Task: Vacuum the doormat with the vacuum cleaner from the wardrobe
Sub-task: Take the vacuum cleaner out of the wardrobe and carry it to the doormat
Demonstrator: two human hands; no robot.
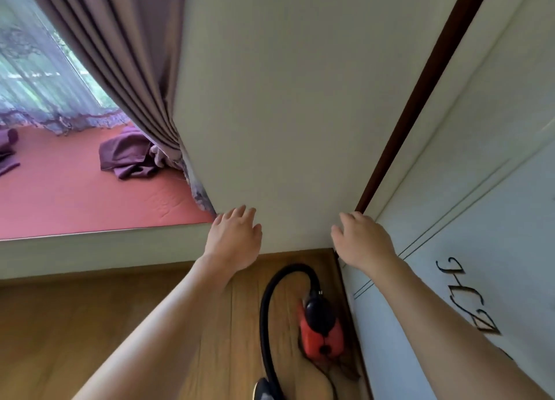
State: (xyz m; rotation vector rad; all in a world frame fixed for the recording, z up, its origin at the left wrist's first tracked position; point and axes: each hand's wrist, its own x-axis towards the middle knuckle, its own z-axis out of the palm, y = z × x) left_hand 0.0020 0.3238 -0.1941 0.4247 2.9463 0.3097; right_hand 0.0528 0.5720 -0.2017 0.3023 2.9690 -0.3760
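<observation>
A red and black vacuum cleaner stands on the wooden floor below my arms, its black hose arching up and down to the left. Both my hands rest on a cream wardrobe door panel. My left hand lies flat against the panel's left lower part, fingers spread. My right hand curls its fingers over the panel's right edge, beside a dark brown gap. No doormat is in view.
A second pale wardrobe door with dark lettering runs along the right. To the left is a raised platform with a red mat, a crumpled purple cloth, brown curtains and a window.
</observation>
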